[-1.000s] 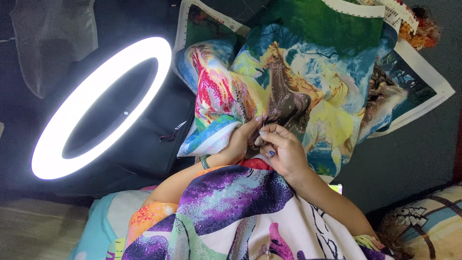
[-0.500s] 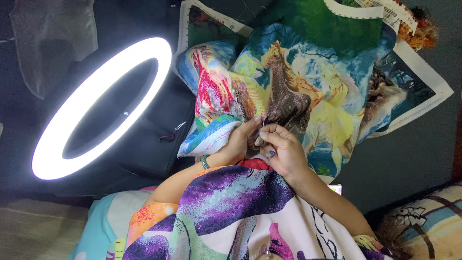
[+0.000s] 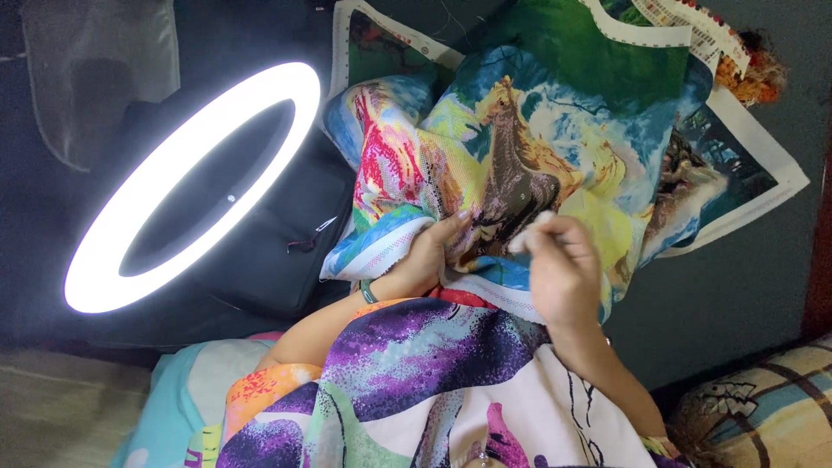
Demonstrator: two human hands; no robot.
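— Dark cloth fills the background, and a bright ring lamp glows at the left of the frame. Where is the sewing?

— A big colourful horse picture cloth lies bunched in the middle. The left hand grips its fold.

— What moved?

— The right hand was down by the left one. Now it has pulled up and right, blurry, fingers pinched together. I cannot tell what they hold.

Green wristband, multicoloured printed garment
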